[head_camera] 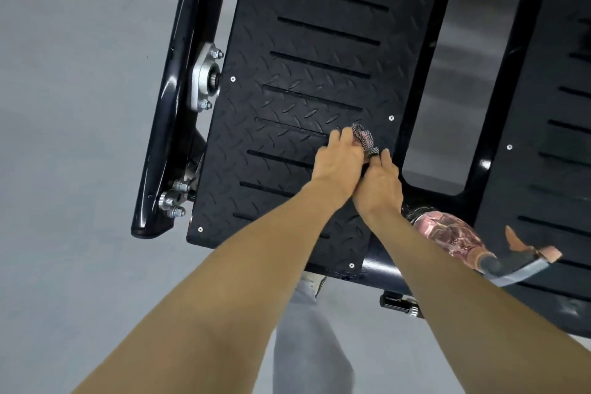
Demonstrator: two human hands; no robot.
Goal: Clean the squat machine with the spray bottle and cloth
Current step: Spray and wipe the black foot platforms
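Note:
The squat machine's left footplate (307, 73) is black diamond-tread metal with long slots. Over its lower right part my left hand (337, 161) and my right hand (380, 182) meet, both gripping a small dark-and-white patterned cloth (364, 137) that sticks out above the fingers. The pink spray bottle (447, 233) lies on its side on the machine's frame just right of my right forearm, its trigger head (524, 253) pointing right. A second footplate (550, 125) is at the right edge.
A black frame tube (179, 89) with a silver bearing block (204, 77) and bolts runs along the plate's left side. Grey floor (70, 105) lies to the left. My grey trouser leg (307, 345) shows below between my arms. A gap (444, 105) separates the two plates.

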